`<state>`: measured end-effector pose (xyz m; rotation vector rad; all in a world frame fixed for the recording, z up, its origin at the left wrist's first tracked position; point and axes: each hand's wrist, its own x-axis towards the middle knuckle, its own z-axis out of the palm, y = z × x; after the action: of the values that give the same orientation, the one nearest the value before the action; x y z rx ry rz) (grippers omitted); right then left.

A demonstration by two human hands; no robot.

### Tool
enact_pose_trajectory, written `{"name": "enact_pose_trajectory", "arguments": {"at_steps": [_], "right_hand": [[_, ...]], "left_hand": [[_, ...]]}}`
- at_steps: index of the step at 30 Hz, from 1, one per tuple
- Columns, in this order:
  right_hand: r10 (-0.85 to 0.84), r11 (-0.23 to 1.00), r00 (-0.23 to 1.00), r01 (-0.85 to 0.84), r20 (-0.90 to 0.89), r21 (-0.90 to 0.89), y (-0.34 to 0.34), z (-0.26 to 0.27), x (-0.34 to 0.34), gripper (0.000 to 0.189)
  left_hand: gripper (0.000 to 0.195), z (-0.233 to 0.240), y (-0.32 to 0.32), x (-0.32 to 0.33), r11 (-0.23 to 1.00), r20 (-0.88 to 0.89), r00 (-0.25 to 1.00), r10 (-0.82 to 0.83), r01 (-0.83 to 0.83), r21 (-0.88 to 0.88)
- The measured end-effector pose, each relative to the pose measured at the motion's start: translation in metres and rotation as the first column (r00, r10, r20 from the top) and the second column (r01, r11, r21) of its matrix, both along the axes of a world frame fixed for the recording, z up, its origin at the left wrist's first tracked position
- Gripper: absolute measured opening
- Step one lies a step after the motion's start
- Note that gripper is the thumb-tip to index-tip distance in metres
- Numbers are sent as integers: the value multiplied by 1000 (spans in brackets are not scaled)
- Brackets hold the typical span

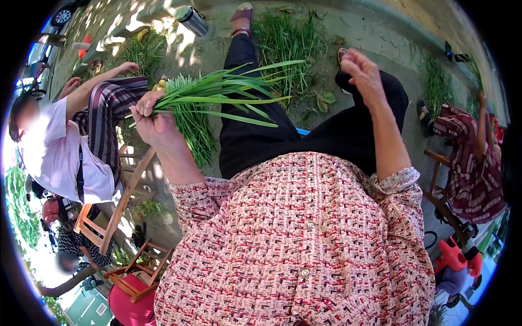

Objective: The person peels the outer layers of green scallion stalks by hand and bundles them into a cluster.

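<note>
A loose bunch of green leafy stalks, apparently garlic chives point(228, 91), is gripped at one end in my left hand point(153, 118). The leaves fan out to the right above my black-trousered leg. Below that hand lies a thicker bundle of the same greens point(197, 136), partly hidden by the bunch and my forearm. My right hand point(363, 75) is raised over my other knee with its fingers curled in, and nothing shows between them. Between my feet a heap of loose greens point(287, 45) spreads over the ground.
A metal tumbler point(193, 22) is near my sandalled foot. At the left a person in striped trousers point(110, 106) sits by more greens point(142, 51). Wooden stools point(140, 269) are behind on that side. Another person point(469, 163) sits at the right beside greens point(438, 83).
</note>
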<state>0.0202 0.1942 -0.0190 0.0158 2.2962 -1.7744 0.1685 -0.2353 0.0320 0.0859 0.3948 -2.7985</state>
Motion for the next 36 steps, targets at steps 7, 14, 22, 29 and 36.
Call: {"name": "enact_pose_trajectory", "arguments": {"at_steps": [7, 14, 22, 29, 36], "right_hand": [[206, 978, 974, -208, 97, 10, -11, -23, 40, 45], [330, 944, 939, -327, 98, -51, -30, -26, 48, 44], [347, 929, 930, -359, 122, 92, -42, -8, 56, 27], [126, 984, 970, -96, 209, -148, -27, -8, 48, 24], [-9, 984, 982, 42, 186, -175, -23, -17, 47, 15]], "left_hand": [[27, 4, 6, -7, 997, 84, 994, 74, -75, 9], [29, -5, -2, -13, 989, 195, 970, 148, -150, -8], [33, -4, -1, -18, 979, 283, 938, 199, -205, -10], [34, -1, -2, -17, 978, 305, 930, 205, -207, -28], [37, 1, 2, -25, 985, 297, 941, 159, -173, 19]]}}
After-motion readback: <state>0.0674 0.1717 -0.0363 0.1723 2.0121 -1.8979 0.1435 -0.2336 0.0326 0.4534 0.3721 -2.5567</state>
